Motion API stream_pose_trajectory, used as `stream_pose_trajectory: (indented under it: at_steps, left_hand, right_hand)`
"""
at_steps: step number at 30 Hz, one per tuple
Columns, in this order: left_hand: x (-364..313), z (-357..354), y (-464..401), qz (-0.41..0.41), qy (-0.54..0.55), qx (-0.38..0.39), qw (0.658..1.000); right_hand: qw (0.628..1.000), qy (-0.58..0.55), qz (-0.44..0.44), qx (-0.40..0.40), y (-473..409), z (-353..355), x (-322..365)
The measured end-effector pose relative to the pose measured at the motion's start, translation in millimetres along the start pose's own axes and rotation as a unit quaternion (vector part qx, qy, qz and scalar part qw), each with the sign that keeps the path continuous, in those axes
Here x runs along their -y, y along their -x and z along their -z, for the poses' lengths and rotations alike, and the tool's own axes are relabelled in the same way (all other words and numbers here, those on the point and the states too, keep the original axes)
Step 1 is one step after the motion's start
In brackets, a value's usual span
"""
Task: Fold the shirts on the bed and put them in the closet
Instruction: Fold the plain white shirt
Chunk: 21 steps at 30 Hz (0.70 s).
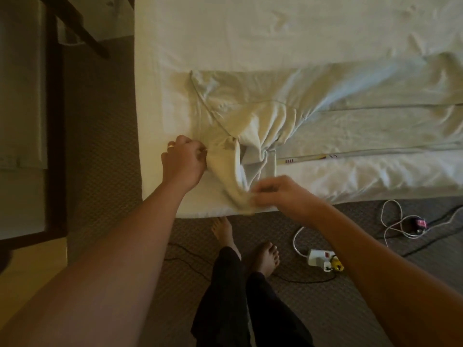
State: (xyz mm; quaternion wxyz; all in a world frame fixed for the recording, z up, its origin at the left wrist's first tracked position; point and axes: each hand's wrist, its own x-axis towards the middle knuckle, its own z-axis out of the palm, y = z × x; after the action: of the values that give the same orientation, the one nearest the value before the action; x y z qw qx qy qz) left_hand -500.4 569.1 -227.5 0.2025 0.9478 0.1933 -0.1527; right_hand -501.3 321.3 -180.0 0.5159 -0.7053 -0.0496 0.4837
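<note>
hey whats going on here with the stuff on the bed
A person standing barefoot at the edge of the bed is working on a pale shirt spread across the white sheet. The left hand pinches the bunched fabric near the bed's edge, and the right hand, blurred in motion, grips the same bunched part lower down. The rest of the shirt lies flat, stretching to the right. It is not yet folded. A power strip and cables lie on the carpet.
</note>
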Motion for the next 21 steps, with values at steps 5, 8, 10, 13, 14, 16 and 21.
stream_pose_trajectory:
  at_steps: [5,8,10,13,14,16,21]
  left_hand:
    - [-5.6,2.2,-3.5,0.013,-0.008,0.015,1.0]
    - [-11.6,3.4,-3.2,0.028,-0.03,0.019,0.999]
    - [-17.1,4.7,-4.2,0.041,-0.037,0.024,0.998]
    - [-24.4,6.2,-8.7,0.065,-0.022,0.029,0.997]
    - [-26.6,7.1,-11.3,0.073,0.001,0.026,0.997]
    - [-30.0,9.2,-18.9,0.093,0.066,0.013,0.993]
    - [-42.4,25.9,-46.1,0.14,0.211,-0.005,0.967]
  right_hand:
    - [0.86,0.444,-0.148,0.204,-1.4,-11.4,-37.6]
    - [0.833,0.483,-0.169,0.209,-8.7,-12.9,-31.2]
    - [0.863,0.439,-0.174,0.178,-14.8,-8.2,-22.6]
    - [0.917,0.381,-0.115,0.042,-23.9,0.3,-15.9]
    - [0.939,0.332,-0.082,-0.034,-26.4,3.0,-14.0]
    - [0.958,0.225,-0.026,-0.174,-31.9,11.0,-6.7]
    - [0.931,0.18,0.038,-0.316,-62.4,37.8,32.4]
